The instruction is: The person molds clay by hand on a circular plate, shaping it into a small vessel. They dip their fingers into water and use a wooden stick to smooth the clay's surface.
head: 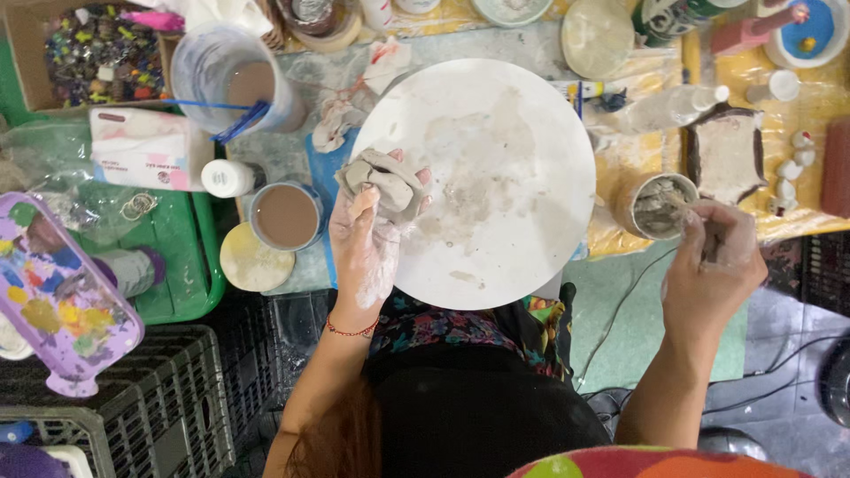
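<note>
My left hand (365,239), smeared with pale clay, holds a folded lump of grey clay (382,184) over the left edge of a round white board (496,177). A red thread bracelet circles that wrist. My right hand (713,261) grips a thin tool whose tip dips into a small cup of grey slip (657,205) to the right of the board. The board's surface carries dried clay smears.
A cup of brown water (285,216), a white bottle cap (227,178) and a round cream disc (255,258) sit left of the board. A plastic pitcher (235,80), tissue pack (146,146), paint palette (57,296), black crates (133,398) and a clay slab (726,155) surround it.
</note>
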